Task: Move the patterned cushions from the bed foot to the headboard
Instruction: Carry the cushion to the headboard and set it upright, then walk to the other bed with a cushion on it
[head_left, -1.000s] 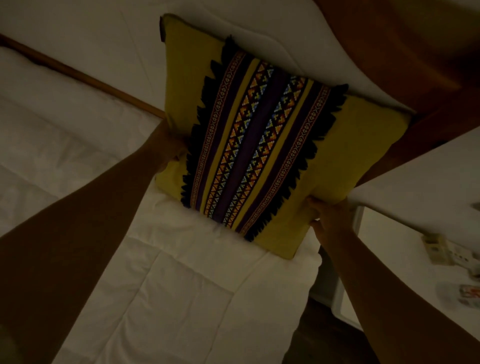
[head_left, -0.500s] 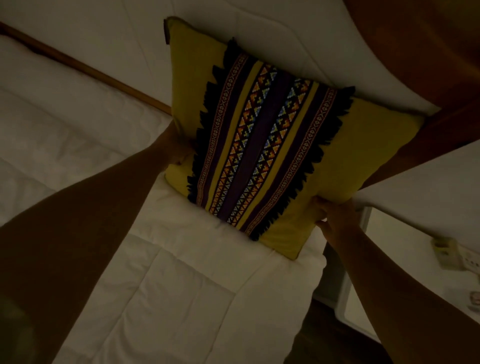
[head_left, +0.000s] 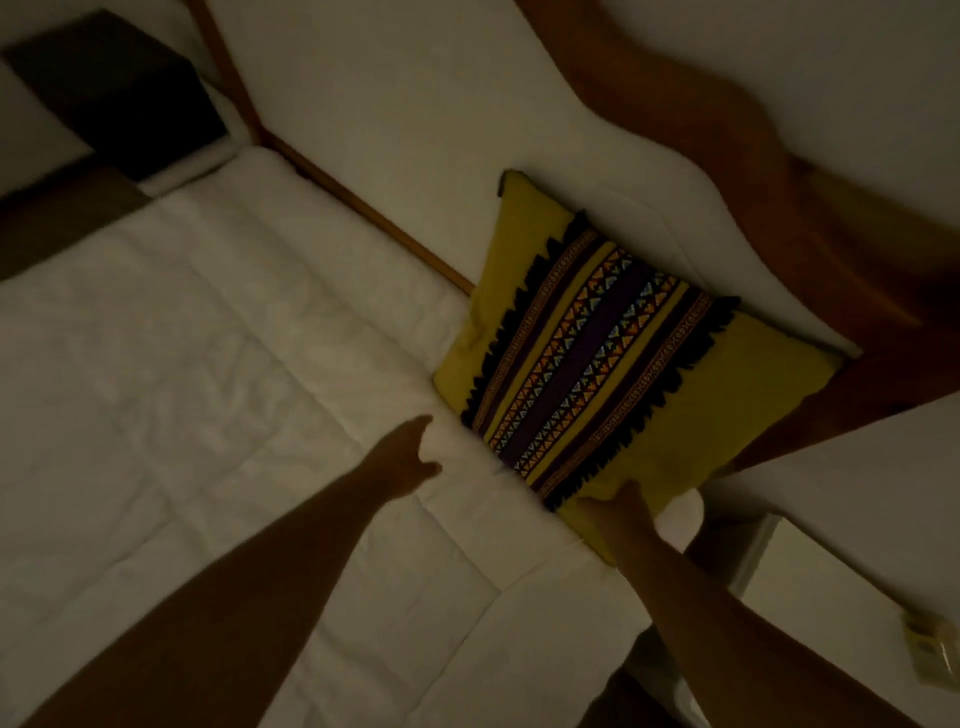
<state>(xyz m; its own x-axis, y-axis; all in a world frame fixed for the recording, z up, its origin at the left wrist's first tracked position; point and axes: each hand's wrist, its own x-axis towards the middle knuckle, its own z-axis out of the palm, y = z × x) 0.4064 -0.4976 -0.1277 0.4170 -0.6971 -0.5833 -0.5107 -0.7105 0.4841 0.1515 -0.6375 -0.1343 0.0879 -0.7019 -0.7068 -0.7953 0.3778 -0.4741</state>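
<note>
A yellow cushion (head_left: 613, 358) with a purple patterned band and black fringe leans against the white padded headboard (head_left: 467, 130) at the right side of the bed. My right hand (head_left: 618, 509) grips its near bottom edge, fingers hidden under the fabric. My left hand (head_left: 405, 457) hovers over the white duvet (head_left: 208, 389) just left of the cushion, fingers apart, holding nothing. The room is dim and the frame is slightly blurred.
A wooden frame (head_left: 841, 249) borders the headboard on the right. A white bedside table (head_left: 857, 551) stands to the right with a small pale object (head_left: 930, 644) on it. A dark block (head_left: 114, 88) sits at the far left past the bed.
My left hand has let go of the cushion's left edge and drawn back over the duvet. The view has swung left, showing more of the bed. The right hand still holds the cushion.
</note>
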